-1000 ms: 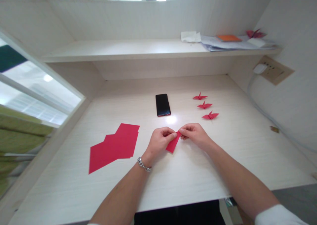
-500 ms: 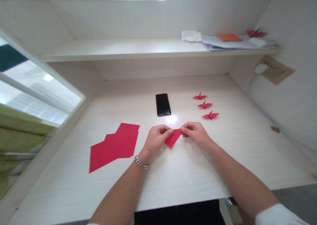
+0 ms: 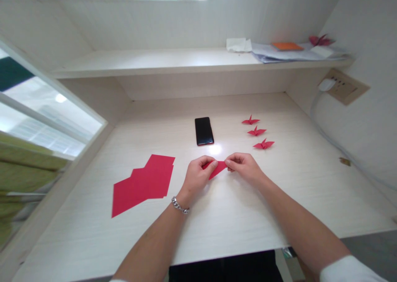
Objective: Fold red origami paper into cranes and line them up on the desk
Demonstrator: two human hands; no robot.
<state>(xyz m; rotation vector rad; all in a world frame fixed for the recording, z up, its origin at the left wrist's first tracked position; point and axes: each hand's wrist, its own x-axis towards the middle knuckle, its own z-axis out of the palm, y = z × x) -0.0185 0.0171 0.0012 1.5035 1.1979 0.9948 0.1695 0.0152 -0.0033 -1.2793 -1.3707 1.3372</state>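
Observation:
A small folded piece of red origami paper is held just above the desk between both hands. My left hand pinches its left side, thumb on top, and covers part of it. At its right corner my right hand grips with thumb and forefinger. To the left lie several overlapping red paper sheets, flat on the desk. Beyond my right hand, three red paper cranes stand in a slanting row: a near one, a middle one and a far one.
A black phone lies on the desk behind my hands. The shelf above holds papers, an orange pad and a red paper figure. A cable runs from the wall socket down the right side.
The paper's lower part, which hung as a wider flap, now shows as a narrower slanted shape. My left hand and wrist have shifted slightly right; my right hand has hardly moved.

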